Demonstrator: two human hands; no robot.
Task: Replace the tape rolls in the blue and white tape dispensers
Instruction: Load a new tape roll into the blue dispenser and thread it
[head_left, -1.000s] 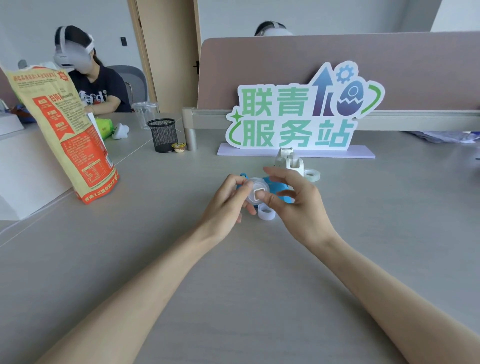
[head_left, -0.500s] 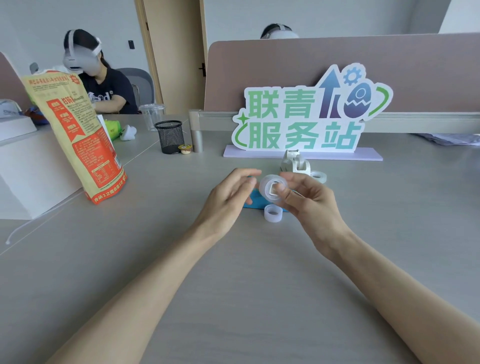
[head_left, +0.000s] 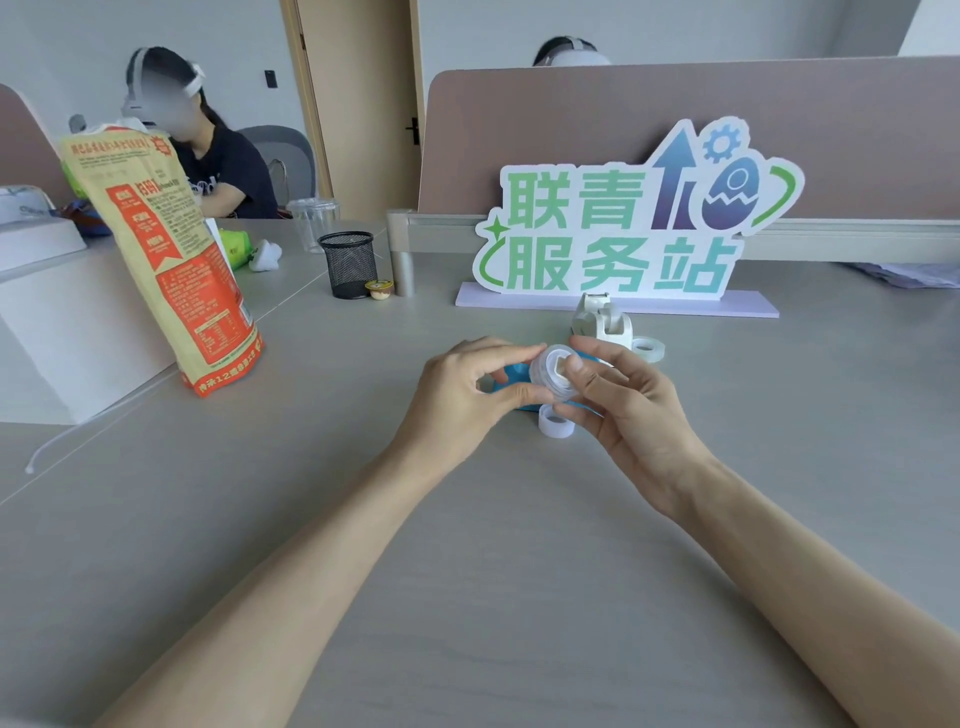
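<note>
We are in a shared office: long grey desks (head_left: 467, 571) split by a padded partition (head_left: 675, 104), a mesh pen holder (head_left: 349, 264), a freestanding service-station sign (head_left: 634, 228), a swivel chair (head_left: 291, 161), and a seated colleague (head_left: 218, 171) at the next desk.

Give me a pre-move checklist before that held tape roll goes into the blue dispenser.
1. Held tape roll pinched by both the left hand and the right hand: ok.
2. Blue dispenser visible: not ok, mostly hidden behind the hands.
3. Blue dispenser's slot empty: cannot tell.
4. Spare roll on desk, clear of fingers: ok.
5. White dispenser upright, out of the way: ok.
</note>
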